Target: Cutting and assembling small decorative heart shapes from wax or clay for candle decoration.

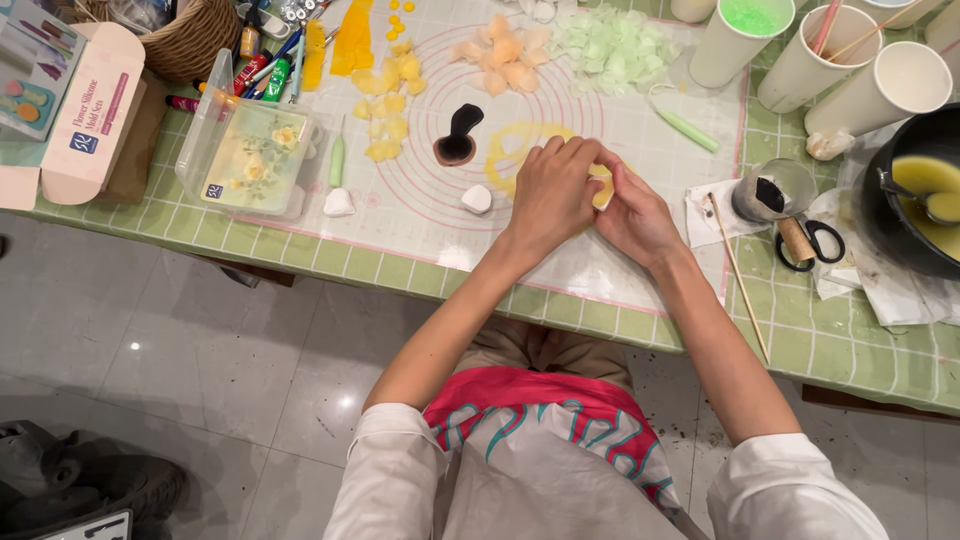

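Yellow wax piece [603,187]: lying on translucent mat [420,215] over green checked table [850,350], pinched between both hands at mat's right side. Left hand [550,195]: curling down over piece from its left, fingers closed together, covering most of it. Right hand [637,220]: closing in from right, fingertips touching piece's edge. Both equally near; long axis hidden, not telling. Nearby: white lump [477,198] just left of left hand; dark mould [457,138] beyond it; scissors [812,243] well apart, rightward.
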